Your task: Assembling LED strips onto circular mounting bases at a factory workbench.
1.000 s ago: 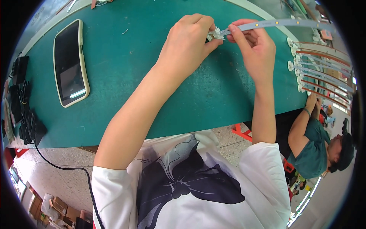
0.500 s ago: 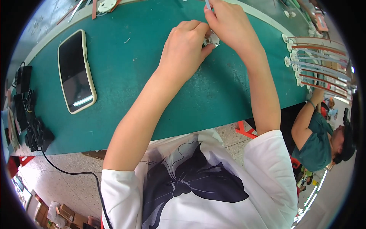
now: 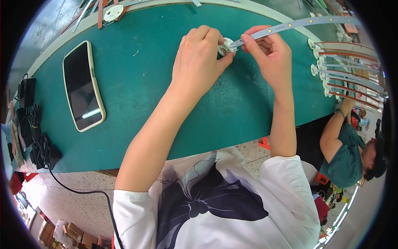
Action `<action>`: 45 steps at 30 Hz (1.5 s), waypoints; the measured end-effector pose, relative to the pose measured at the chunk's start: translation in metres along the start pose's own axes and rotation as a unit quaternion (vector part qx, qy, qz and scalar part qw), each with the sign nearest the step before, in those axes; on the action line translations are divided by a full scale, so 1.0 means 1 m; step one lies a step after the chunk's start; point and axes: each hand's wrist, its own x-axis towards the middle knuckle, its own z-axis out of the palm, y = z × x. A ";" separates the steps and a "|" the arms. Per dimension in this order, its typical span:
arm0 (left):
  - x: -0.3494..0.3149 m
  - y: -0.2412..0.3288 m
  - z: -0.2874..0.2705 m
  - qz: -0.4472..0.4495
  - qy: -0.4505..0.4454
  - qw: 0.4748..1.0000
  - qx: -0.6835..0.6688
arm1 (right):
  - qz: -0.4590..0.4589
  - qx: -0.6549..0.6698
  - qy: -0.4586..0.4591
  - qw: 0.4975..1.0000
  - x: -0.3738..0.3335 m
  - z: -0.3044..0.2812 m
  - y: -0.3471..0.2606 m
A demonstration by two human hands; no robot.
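My left hand [image 3: 201, 56] is closed round a small round white base [image 3: 227, 47] near the far middle of the green table. Its thumb and fingers pinch the base from the left. In my right hand [image 3: 269, 52], thumb and fingers pinch a thin grey LED strip [image 3: 304, 23] with small yellow chips along it. The strip arches away to the upper right. Its near end meets the white base's right side; whether it is fixed there I cannot tell.
A phone in a pale case [image 3: 84, 87] lies on the left. Black adapters and cables [image 3: 39, 137] crowd the left edge. Several white bases with strips [image 3: 327, 74] stand along the right edge. Another round white base [image 3: 113, 13] lies at the far left. A co-worker [image 3: 346, 149] sits at right.
My right hand has come nearer and turned, bringing the LED strip's end to the base; the strip now shows its chip side. My left hand keeps hold of the base.
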 end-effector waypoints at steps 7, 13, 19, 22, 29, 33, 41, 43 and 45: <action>-0.001 0.001 0.000 0.007 0.008 1.000 0.011 | 0.010 -0.037 0.002 0.999 0.002 0.002 -0.001; -0.002 0.002 0.001 -0.001 -0.001 1.000 0.000 | -0.029 -0.127 0.008 0.991 0.000 0.004 -0.008; -0.002 0.000 0.002 0.009 0.008 1.000 0.003 | -0.081 -0.217 -0.001 0.973 -0.003 0.011 -0.018; -0.003 -0.002 0.005 0.021 0.024 0.999 0.010 | -0.092 -0.207 -0.014 0.974 -0.001 0.010 -0.014; -0.005 -0.001 0.002 0.032 0.034 0.999 0.022 | -0.069 -0.192 -0.026 0.979 -0.002 0.010 -0.016; -0.004 0.001 0.003 0.024 0.035 0.999 0.025 | -0.051 -0.162 -0.017 0.985 -0.001 0.009 -0.014; 0.000 0.002 -0.001 -0.009 0.007 1.000 -0.011 | -0.064 -0.106 -0.042 0.991 -0.003 0.000 0.001; 0.001 0.002 -0.005 -0.006 0.004 1.000 -0.017 | -0.018 -0.092 0.047 0.995 -0.005 -0.030 0.012; 0.001 0.006 -0.004 -0.007 -0.006 1.000 -0.024 | -0.001 -0.094 0.135 0.986 -0.004 -0.086 0.026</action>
